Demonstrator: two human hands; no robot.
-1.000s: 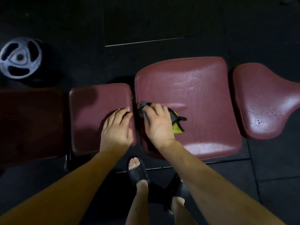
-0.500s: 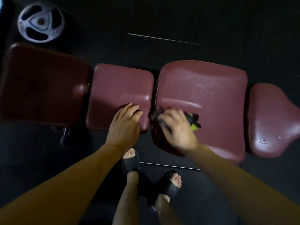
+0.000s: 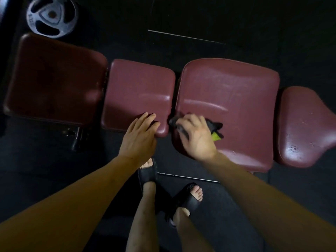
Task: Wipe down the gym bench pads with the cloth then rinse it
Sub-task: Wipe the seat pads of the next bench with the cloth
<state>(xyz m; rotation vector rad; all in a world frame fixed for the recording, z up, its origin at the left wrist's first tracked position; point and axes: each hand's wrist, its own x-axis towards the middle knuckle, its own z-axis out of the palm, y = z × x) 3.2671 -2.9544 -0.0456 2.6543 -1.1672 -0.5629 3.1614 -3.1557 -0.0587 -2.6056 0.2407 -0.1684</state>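
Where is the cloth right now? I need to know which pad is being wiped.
In the head view the cloth lies under the right hand at the near left corner of the large pad, just right of centre.

Four bench pads in a row before me, my left hand on the second pad's near edge, my right hand on the cloth atop the third pad, weight plate far left behind, my feet below.

big pad far half bare | weight plate on floor far-left
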